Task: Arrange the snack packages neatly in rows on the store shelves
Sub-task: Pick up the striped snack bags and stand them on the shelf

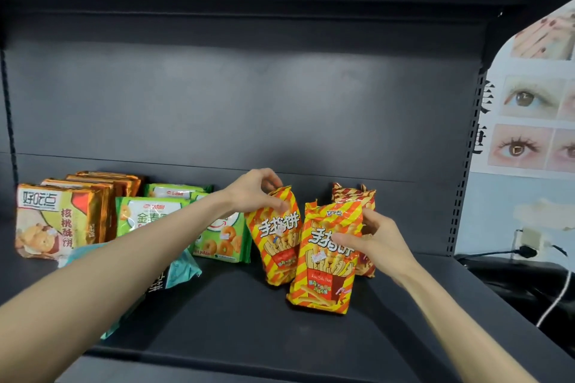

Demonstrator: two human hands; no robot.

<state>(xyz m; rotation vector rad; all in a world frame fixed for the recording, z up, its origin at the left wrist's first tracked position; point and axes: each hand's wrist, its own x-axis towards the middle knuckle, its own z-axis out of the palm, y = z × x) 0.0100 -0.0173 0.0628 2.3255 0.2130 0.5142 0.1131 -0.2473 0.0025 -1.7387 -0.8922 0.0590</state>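
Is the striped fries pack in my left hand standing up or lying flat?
Standing, but tilted: the left striped pack rests on its bottom edge, its top slanted and gripped by the left hand.

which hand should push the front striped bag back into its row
Right. The right hand grips the front striped bag, which stands forward of the others; the left hand holds the top of the neighbouring striped bag.
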